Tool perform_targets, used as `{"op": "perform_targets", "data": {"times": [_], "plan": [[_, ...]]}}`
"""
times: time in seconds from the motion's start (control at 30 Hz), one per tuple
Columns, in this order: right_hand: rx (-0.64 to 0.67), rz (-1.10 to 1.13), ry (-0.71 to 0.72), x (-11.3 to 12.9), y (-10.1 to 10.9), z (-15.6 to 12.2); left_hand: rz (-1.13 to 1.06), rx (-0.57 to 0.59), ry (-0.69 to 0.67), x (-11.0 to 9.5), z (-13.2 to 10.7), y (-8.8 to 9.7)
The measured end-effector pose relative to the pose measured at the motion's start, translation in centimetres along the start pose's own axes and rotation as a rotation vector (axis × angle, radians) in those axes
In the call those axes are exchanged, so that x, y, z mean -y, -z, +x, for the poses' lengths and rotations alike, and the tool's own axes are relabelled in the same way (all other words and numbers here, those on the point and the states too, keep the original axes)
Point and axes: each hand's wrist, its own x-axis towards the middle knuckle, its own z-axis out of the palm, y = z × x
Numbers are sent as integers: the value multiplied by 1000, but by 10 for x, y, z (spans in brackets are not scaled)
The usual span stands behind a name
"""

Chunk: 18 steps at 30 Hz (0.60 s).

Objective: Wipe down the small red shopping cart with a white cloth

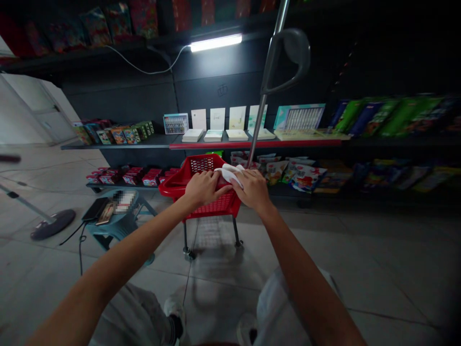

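Note:
A small red shopping cart point(216, 209) on caster wheels stands in front of me, its basket walls perforated. My left hand point(203, 189) is closed over the near top edge of the cart, with its fingertips beside a white cloth point(230, 172). My right hand point(253, 188) is closed on the bunched cloth at the right side of that edge. The cloth lies between the two hands and touches the cart. Part of the edge under my hands is hidden.
Behind the cart, shelves point(212, 144) carry books, boxes and snack bags. A metal pole point(258, 125) with a grey loop rises at its right. To the left are a blue-grey stool point(118, 223) bearing a dark device, and a round stand base point(54, 225).

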Motion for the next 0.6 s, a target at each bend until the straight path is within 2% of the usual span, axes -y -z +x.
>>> {"op": "perform_targets", "data": {"times": [0.13, 0.23, 0.33, 0.47, 0.53, 0.6], "plan": [[-65, 145, 33, -17, -9, -7, 11, -28, -33, 28, -8, 0], [-178, 313, -22, -24, -21, -13, -4, -39, -49, 45, -12, 1], [-381, 453, -254, -29, -35, -14, -67, -34, -22, 61, -13, 3], [-771, 616, -632, -45, -46, -4, -163, -4, 41, 81, -14, 7], [-892, 708, -722, -56, -47, 2, -189, 6, 48, 89, -15, 8], [-954, 762, -748, -60, -47, 9, -202, -1, 26, 96, -15, 8]]}}
